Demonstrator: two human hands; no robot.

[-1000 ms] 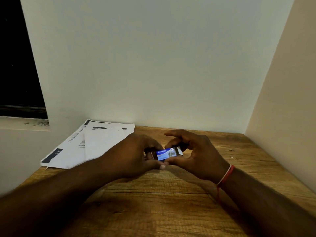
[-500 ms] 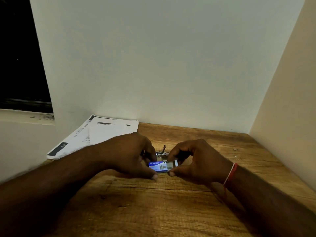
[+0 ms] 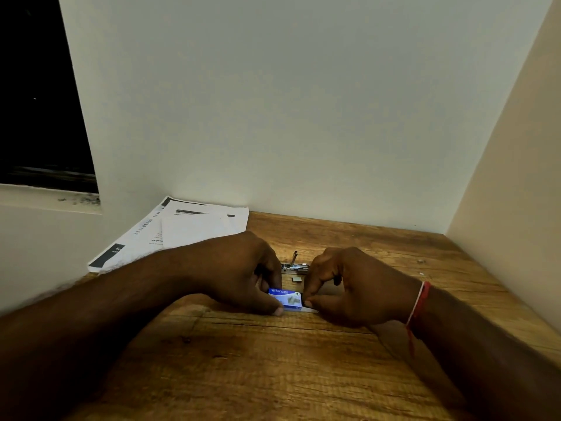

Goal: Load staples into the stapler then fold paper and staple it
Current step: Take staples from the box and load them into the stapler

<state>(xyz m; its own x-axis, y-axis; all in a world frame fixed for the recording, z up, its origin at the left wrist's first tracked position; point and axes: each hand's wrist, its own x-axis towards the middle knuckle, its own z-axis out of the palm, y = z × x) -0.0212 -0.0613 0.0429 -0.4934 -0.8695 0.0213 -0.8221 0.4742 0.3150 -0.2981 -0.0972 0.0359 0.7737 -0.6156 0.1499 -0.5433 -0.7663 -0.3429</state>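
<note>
On the wooden surface (image 3: 273, 375), printed paper (image 3: 194, 229) lies rear-left against the wall. The left grip (image 3: 239, 271) and right grip (image 3: 358, 287) each pinch an end of the blue staple box (image 3: 285, 297) at mid-surface. Just behind it sit the stapler (image 3: 293, 267) and a small staple strip (image 3: 296, 279).

Your left hand (image 3: 239, 275) and right hand (image 3: 358, 287) are bare, and so are both forearms as far back as the view reaches. Round your right wrist sits a thin thread band (image 3: 419, 302), red strands beside a white one, with a loose red tail hanging from its lower side. Your left thumbnail (image 3: 278, 312) is cut short.
</note>
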